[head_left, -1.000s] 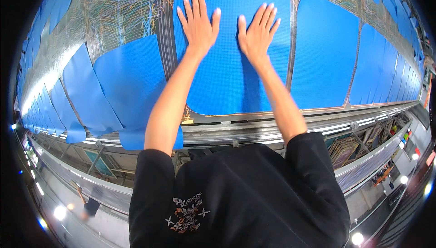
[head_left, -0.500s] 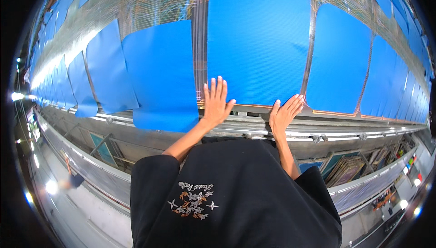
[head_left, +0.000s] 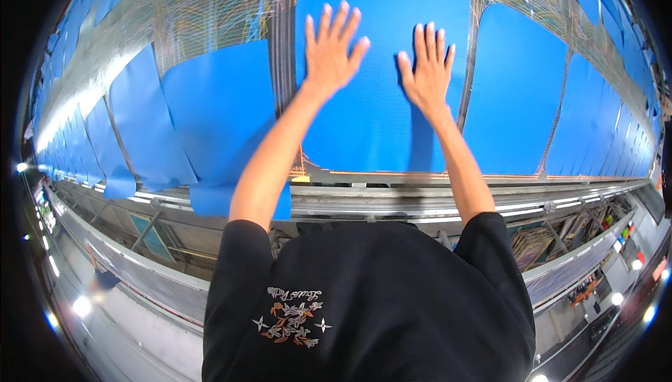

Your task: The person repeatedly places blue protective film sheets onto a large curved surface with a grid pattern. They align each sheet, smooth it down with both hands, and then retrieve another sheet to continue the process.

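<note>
The middle blue sheet (head_left: 381,123) is laid flat on a line-marked tabletop (head_left: 210,22), its far corners rounded and its near edge set close to the table's front edge. Over its left part the left hand (head_left: 331,57) is held open, fingers spread; over its right part the right hand (head_left: 429,74) is held likewise, palm down, nothing gripped by either. A wide stretch of the sheet is left between them. The sheet's right edge is separated by a narrow dark gap from the right-hand sheet (head_left: 518,95); its left edge is bordered by a broader dark striped strip (head_left: 282,46).

Left of that strip, the left-hand sheet (head_left: 217,95) is laid, its near end hung over metal rails (head_left: 392,205) that are run along the near side of the middle sheet. Right of and below it, stacked boards (head_left: 535,242) are stored.

Parts of the middle sheet are covered by both hands and forearms. Whether the palms are pressed down cannot be told. Left of and below the sheet, another person (head_left: 105,280) is seen only blurred.
</note>
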`<state>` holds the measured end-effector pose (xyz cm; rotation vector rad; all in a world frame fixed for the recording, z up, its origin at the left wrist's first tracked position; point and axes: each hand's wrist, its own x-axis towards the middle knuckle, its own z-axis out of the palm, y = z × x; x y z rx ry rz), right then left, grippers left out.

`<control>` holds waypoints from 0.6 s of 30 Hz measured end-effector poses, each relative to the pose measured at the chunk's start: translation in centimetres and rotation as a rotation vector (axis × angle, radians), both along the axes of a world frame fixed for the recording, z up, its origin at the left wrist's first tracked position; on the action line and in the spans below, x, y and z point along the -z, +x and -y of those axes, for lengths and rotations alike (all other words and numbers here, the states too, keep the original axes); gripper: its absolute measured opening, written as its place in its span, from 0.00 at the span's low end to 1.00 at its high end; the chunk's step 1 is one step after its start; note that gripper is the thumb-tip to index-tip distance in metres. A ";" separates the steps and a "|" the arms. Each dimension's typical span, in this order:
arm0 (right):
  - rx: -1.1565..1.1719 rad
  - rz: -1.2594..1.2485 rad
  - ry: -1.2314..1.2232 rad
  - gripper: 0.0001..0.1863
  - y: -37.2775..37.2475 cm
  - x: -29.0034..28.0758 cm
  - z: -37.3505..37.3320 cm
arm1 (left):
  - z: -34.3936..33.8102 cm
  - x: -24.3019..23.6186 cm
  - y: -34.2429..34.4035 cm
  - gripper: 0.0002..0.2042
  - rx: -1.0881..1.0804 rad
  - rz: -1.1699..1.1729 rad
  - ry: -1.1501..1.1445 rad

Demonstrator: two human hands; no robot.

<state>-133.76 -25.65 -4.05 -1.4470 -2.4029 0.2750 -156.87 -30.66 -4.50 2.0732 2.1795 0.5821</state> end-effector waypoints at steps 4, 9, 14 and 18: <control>0.092 -0.066 0.098 0.38 0.9 2.2 -8.8 | -7.2 1.2 -5.1 0.31 -0.116 -0.065 0.092; 0.160 -0.036 0.096 0.39 1.3 2.7 -10.0 | -8.5 -0.4 -4.8 0.31 -0.138 -0.141 0.077; 0.287 -0.040 0.096 0.42 0.5 2.0 -8.5 | -7.9 1.6 -4.6 0.33 -0.129 -0.137 0.161; 0.363 0.014 -0.005 0.44 1.8 0.9 -1.0 | -0.3 0.3 2.4 0.37 0.198 -0.053 -0.074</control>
